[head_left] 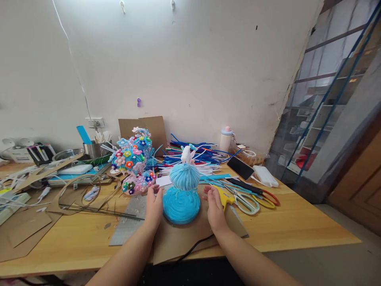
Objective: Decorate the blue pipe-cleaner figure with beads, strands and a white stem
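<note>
In the head view a blue craft piece made of pipe cleaners stands upright before me. Its round coiled base (181,208) carries a light-blue ribbed dome (184,176), with a white tip (186,154) on top. It rests on a sheet of brown cardboard (175,244). My left hand (154,204) is at the left side of the base, fingers extended; I cannot tell if it touches. On the right, my right hand (214,206) is held a little apart from the base, its fingers loosely stretched. Neither hand holds anything.
A yellow glue gun (225,196) and scissors (247,203) lie right of my right hand. Behind are bundled pipe cleaners (205,171), a phone (240,168) and a bottle (226,140). Flower-covered pieces (131,159) stand at left, near cardboard rings (64,190) and thin dark rods (101,211).
</note>
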Available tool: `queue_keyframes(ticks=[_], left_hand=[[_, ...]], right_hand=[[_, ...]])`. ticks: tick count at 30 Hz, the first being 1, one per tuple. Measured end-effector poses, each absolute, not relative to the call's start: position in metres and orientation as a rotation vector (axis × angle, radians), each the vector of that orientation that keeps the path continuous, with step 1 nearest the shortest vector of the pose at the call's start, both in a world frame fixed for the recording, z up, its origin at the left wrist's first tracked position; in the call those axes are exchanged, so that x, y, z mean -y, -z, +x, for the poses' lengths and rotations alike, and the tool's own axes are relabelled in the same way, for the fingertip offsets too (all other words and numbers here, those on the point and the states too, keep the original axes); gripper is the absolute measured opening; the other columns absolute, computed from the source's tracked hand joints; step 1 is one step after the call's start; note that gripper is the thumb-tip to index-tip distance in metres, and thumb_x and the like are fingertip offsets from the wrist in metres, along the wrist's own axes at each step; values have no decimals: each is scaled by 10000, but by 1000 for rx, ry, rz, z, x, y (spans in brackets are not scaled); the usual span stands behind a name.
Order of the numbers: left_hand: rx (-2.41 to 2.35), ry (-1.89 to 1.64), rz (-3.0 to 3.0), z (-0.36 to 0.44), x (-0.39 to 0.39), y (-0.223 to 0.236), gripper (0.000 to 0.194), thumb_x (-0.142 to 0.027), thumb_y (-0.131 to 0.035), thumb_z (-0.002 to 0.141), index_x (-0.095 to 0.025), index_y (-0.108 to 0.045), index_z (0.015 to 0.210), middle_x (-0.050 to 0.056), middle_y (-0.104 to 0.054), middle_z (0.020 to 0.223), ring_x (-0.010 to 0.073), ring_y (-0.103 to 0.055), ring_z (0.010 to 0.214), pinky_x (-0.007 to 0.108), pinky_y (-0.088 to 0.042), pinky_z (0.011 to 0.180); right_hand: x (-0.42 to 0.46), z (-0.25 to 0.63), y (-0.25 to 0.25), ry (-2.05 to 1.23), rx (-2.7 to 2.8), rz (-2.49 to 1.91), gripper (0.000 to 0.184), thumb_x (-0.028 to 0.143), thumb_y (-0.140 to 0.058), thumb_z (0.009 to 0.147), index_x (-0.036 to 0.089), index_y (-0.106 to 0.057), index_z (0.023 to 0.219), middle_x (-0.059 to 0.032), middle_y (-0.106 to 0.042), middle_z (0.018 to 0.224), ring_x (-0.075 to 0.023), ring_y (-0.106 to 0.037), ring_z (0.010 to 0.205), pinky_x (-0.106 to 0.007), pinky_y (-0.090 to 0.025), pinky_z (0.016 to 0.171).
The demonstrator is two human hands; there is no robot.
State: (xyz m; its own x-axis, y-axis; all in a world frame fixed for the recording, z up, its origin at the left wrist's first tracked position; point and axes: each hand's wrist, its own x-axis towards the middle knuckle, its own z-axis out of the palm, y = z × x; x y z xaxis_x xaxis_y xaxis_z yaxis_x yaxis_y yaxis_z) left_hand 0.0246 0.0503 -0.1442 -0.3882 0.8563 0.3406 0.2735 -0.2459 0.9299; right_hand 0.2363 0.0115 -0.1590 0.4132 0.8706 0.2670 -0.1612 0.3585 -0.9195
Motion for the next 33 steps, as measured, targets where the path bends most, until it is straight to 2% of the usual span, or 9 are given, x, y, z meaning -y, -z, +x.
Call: queue_keyframes(ticks=[5,10,18,25,30,33], left_hand=[[-1563,-1664,1326,22,-53,146,242,-358,-547,786,-198,-540,967,76,-618,935,279,-608,952,437,-475,888],[-1559,-1634,1298,22,-54,150,249,-359,-543,798,-192,-533,983,87,-624,945,282,-611,940,441,-490,850],[-1533,-1633,1254,22,-53,150,287,-388,-575,780,-197,-536,992,72,-637,914,275,-622,901,416,-491,801],[-1496,-1649,1211,21,-56,152,248,-367,-593,780,-213,-531,964,73,-623,955,274,-601,988,423,-458,900],[-1389,-1622,1126,24,-65,162,320,-323,-568,849,-196,-481,1130,89,-633,1029,236,-631,984,395,-494,876],[-1353,-1597,1060,27,-74,168,323,-322,-563,904,-173,-509,1184,88,-632,1089,221,-633,996,409,-505,886]], right_hand=[[-18,233,164,-892,846,-931,365,627,-562,821,284,-631,926,-68,-641,1005,-288,-628,1022,-470,-531,881],[-22,231,166,-1014,774,-862,416,663,-597,777,263,-594,890,-57,-653,979,-289,-665,1068,-495,-509,981],[-22,231,166,-1081,733,-816,399,650,-649,742,278,-592,872,-52,-684,1047,-297,-602,1208,-507,-452,1044],[-26,232,172,-1080,715,-822,383,640,-610,769,294,-595,934,-53,-640,1192,-276,-541,1278,-477,-467,1036],[-25,235,176,-1075,730,-868,419,625,-588,795,298,-619,1055,-69,-614,1281,-272,-540,1275,-480,-481,1011],[-24,235,179,-1049,758,-895,416,605,-593,808,294,-636,1082,-76,-625,1285,-273,-566,1247,-494,-480,1001]])
